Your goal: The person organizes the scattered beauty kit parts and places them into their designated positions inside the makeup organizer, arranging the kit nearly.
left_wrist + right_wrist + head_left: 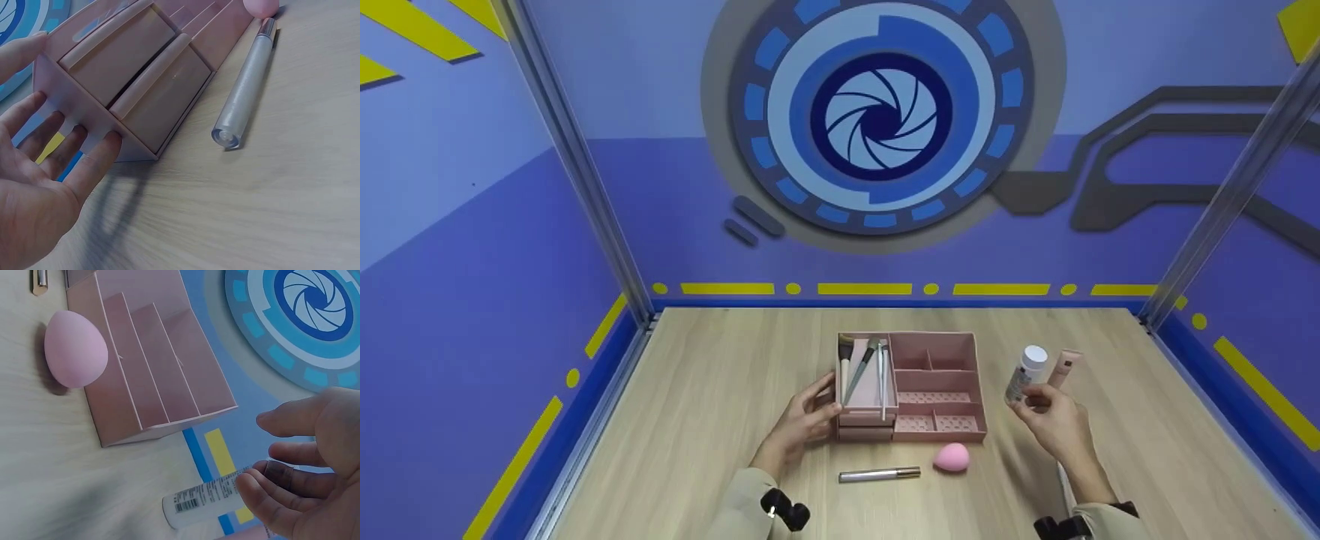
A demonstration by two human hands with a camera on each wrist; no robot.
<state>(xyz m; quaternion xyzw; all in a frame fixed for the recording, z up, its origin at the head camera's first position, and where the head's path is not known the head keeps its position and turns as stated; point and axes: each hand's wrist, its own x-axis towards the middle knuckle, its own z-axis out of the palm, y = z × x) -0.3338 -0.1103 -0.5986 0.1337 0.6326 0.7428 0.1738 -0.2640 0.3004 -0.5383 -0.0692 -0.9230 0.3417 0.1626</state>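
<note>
A pink makeup organizer (979,405) stands on the table, with several makeup brushes (861,367) lying in its upper left tray. My left hand (802,421) rests its fingertips on the organizer's left side; two drawer fronts (163,84) show beside it in the left wrist view. My right hand (1057,421) is at a white bottle (1026,369) standing right of the organizer. In the right wrist view, its fingers hang loosely in front of the bottle (205,499), the thumb apart from it. Behind the bottle is a pink tube (1065,367).
In front of the organizer lie a silvery cosmetic tube (879,475) with a rose-gold end and a pink makeup sponge (952,457). Patterned blue panels (675,217) and metal posts (585,165) border the wooden table (720,360).
</note>
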